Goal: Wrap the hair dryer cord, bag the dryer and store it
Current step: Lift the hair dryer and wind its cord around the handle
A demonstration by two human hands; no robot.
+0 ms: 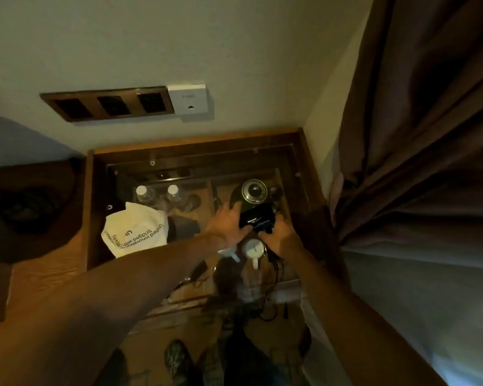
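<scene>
1. Both hands are meeting over the glass-topped wooden cabinet (101, 190) in the room's corner, holding a black, boxy hard-plastic hair dryer (258, 217) just in front of a dark green round-lidded kettle (251, 192).
2. The left hand (229, 227) is pressing flat against the dryer's left side, fingers extended; the right hand (280, 236) is curling closed around its lower end, where the black cord (273, 270) seems to be starting.
3. The dryer is looking rigid, smooth and moderately light, so gripping the body is probably safest; the cord is hanging limp and is likely to snag.
4. Room is looking tight: a white mug (253, 250) is sitting just below the hands, two clear water bottles (158, 194) behind, a white printed cloth bag (135, 231) to the left, and a brown curtain (418, 135) is closing off the right.
</scene>
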